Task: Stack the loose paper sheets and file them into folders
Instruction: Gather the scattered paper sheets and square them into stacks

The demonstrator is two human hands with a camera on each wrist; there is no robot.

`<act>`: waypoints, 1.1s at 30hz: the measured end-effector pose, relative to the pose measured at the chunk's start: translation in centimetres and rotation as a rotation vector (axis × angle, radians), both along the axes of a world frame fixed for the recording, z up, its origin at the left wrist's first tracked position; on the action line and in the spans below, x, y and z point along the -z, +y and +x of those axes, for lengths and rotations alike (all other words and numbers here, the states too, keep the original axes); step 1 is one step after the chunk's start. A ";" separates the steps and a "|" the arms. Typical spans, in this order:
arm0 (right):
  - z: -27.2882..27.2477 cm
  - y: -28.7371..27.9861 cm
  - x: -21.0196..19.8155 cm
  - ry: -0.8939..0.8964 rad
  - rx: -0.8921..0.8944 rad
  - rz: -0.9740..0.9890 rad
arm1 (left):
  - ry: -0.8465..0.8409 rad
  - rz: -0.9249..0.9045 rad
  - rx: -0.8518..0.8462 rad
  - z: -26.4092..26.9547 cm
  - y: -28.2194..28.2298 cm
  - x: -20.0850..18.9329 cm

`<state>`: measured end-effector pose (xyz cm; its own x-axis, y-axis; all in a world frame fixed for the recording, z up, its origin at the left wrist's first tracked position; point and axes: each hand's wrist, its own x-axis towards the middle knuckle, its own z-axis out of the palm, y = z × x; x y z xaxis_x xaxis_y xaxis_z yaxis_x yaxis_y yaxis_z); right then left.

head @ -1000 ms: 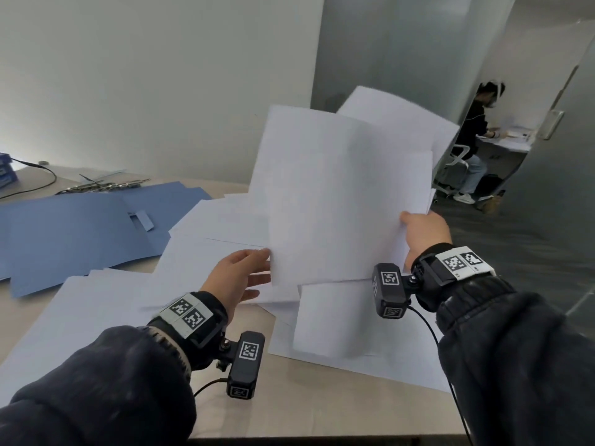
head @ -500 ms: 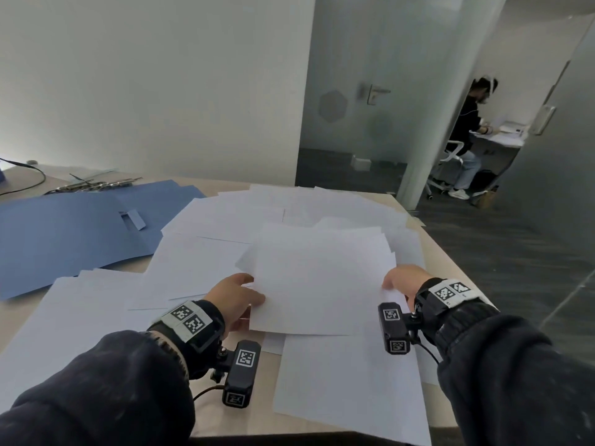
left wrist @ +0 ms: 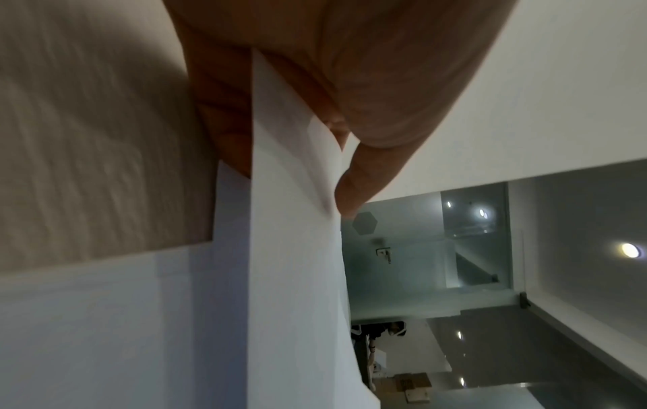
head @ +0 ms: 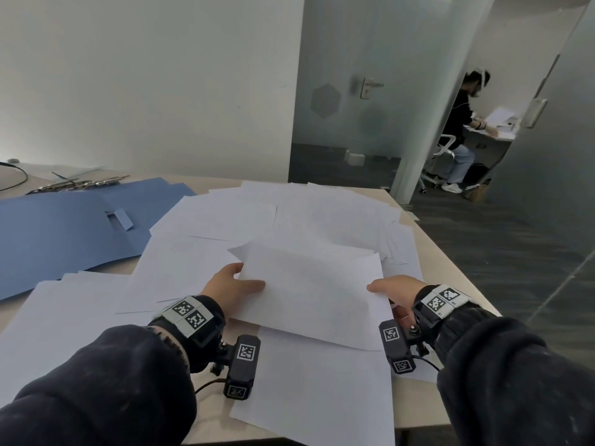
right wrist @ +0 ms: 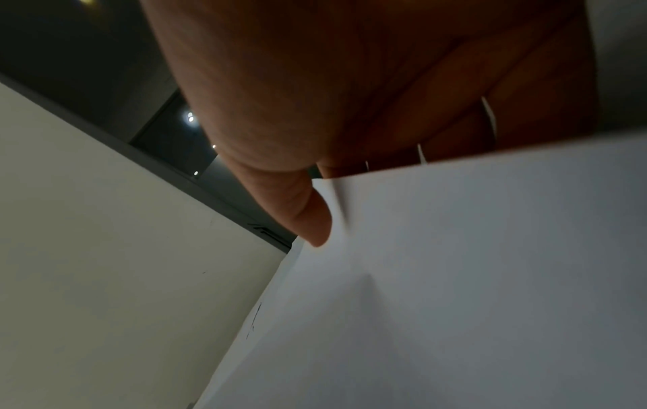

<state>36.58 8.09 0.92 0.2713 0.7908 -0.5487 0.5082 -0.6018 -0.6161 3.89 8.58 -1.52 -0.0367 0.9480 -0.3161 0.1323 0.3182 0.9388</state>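
- The left hand and right hand each pinch one side of a small bundle of white paper sheets, thumbs on top, low over the beige counter.
- Step in hand appears to be gathering: more loose white sheets lie scattered beneath.
- Next likely: square the bundle's edges, then carry it to the open blue card folder at left.

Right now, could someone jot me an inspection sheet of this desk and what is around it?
Surface: beige table, mostly papered over.
Job's things: held stack of sheets; loose sheets scattered; open blue folder far left.
Clutter: metal binder clips behind the folder.
Hands: left hand and right hand each grip a side of the stack.
Cables: black cable far left.
Surroundings: glass door; seated person beyond.
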 end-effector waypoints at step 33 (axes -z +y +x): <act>0.3 -0.1 1.4 0.107 0.022 0.014 | -0.429 -0.144 -0.113 6.1 3.3 0.6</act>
<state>36.91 7.99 -0.49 0.2290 0.7930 -0.5646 0.4254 -0.6032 -0.6747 10.02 11.84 -2.14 0.0257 0.8908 -0.4538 -0.3013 0.4397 0.8461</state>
